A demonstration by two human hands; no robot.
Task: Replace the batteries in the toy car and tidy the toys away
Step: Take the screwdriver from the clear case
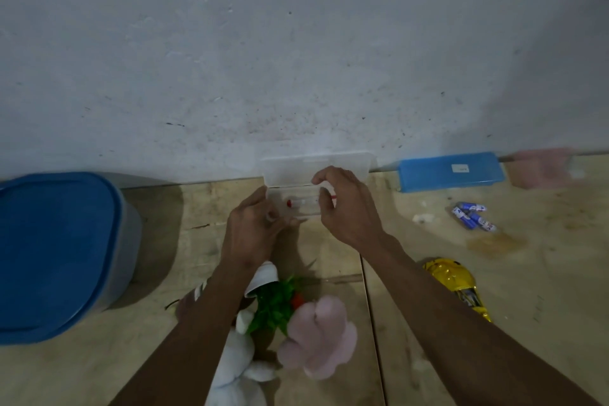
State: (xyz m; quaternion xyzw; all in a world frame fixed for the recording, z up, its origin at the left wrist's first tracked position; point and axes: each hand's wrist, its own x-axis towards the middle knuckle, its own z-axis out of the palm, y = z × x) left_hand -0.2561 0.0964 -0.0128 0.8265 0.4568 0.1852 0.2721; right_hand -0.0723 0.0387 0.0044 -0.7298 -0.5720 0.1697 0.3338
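Over on the right of the wooden floor (543, 273), the shiny yellow toy car (456, 283) lies alone, with four small blue batteries (473, 215) loose well behind it. No battery looks swapped yet. By the wall, the left hand (253, 227) grips the near corner of a small clear plastic box (316, 168) with its lid up, and the right hand (346, 208) curls over its rim. Nearby, a pink soft toy (319, 336), a white soft toy (234, 366) and a green plastic plant (276, 303) still wait beside a big blue-lidded tub (56, 254).

Two hands (253, 224), three batteries (473, 216), one gold toy car (456, 283), two plush toys (318, 336), one clear box (316, 171).
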